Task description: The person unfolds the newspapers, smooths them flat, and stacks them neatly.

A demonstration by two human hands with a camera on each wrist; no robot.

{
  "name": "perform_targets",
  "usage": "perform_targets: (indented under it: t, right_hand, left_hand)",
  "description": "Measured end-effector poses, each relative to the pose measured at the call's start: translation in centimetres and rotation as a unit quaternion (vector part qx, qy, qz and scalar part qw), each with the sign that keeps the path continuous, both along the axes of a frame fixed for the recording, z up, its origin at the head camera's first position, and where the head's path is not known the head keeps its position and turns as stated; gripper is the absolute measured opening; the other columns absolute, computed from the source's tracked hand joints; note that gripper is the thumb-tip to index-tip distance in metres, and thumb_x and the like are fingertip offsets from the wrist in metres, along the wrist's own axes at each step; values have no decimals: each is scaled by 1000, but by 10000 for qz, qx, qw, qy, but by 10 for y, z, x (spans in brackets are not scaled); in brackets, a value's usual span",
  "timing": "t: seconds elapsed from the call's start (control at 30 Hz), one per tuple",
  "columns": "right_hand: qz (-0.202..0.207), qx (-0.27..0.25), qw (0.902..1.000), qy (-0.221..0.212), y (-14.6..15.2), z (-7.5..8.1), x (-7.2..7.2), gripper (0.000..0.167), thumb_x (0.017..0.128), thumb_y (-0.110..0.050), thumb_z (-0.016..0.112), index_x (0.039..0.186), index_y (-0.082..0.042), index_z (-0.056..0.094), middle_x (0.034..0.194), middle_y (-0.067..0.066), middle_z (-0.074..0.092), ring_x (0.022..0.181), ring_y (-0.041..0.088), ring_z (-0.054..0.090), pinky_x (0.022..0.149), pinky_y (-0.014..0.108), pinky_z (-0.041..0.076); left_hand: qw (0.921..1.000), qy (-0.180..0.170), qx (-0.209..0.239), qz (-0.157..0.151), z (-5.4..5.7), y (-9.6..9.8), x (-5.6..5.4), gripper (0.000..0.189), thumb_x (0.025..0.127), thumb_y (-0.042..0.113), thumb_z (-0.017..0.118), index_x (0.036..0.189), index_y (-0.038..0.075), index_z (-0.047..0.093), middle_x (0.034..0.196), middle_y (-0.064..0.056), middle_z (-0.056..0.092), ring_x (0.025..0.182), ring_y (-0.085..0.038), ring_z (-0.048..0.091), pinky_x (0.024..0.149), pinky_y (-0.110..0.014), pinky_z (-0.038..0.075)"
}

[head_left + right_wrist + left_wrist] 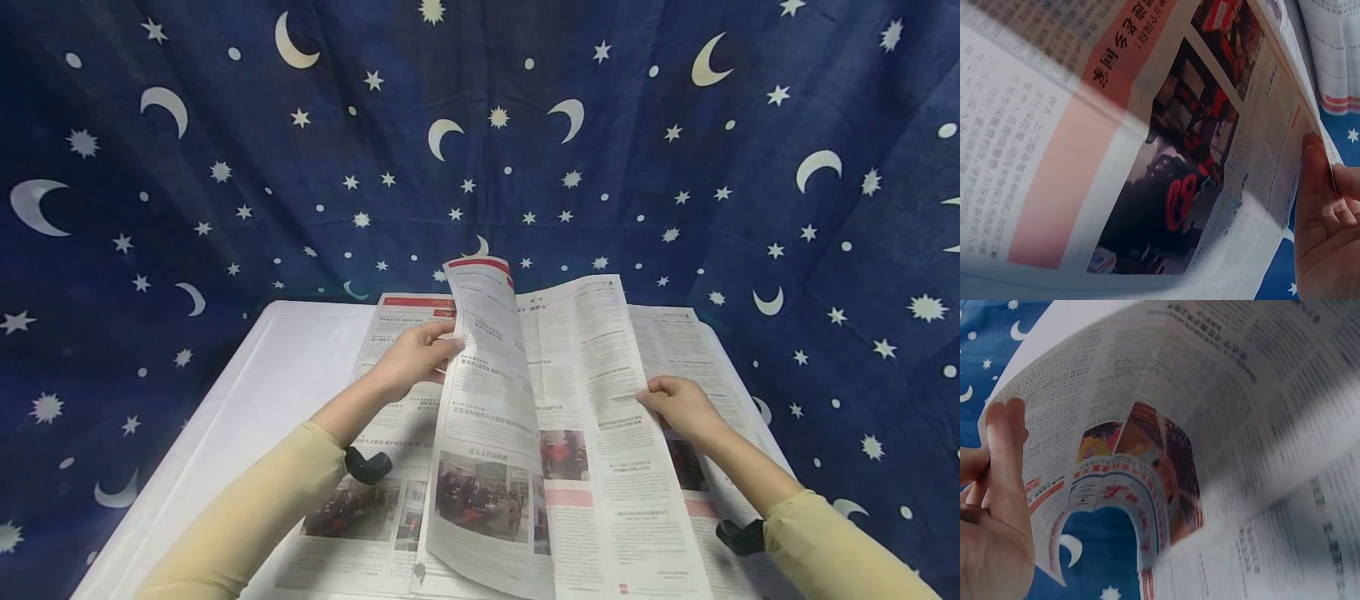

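A newspaper sheet (487, 392) stands half lifted and curved over the middle of the table in the head view. My left hand (420, 358) pinches its left edge between thumb and fingers. At the right, my right hand (682, 408) pinches the outer edge of another raised page (600, 375). The left wrist view shows the left hand (1000, 506) at the margin of the bowed newspaper (1229, 412), whose photos and print face the camera. In the right wrist view, the right hand (1329, 212) grips the edge of a page (1104, 187) with a large photo.
More newspaper pages lie flat beneath, on the left (352, 517) and on the right (675, 342). They rest on a white table (225, 433). Behind it hangs a dark blue cloth (480, 167) with moons and stars. A dark band (367, 465) sits by the left wrist.
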State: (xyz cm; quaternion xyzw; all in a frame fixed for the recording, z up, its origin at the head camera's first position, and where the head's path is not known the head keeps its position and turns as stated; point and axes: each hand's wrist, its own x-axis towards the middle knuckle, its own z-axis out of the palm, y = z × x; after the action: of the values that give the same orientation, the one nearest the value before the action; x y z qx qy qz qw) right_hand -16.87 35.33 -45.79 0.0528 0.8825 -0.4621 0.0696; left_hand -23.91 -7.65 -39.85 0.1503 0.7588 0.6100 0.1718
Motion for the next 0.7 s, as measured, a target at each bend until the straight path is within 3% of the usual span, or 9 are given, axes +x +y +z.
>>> perform_targets:
  t: [0.27,0.7]
  right_hand:
    - [-11,215,9997,66,11,2,4,35,106,-21,56,120,11,62,96,13,73,77,22,70,62,35,57]
    - [-188,596,9980,27,32,14,8,41,106,-30,57,122,7,62,100,12,72,82,22,68,69,37,56]
  left_hand:
    - [9998,168,97,-2,12,-30,4,57,106,24,57,156,5,38,118,-18,71,96,-27,74,75,-39,62]
    - [9983,419,-11,409,23,-83,6,58,107,22,54,158,3,33,126,-21,66,98,-25,73,77,-38,62]
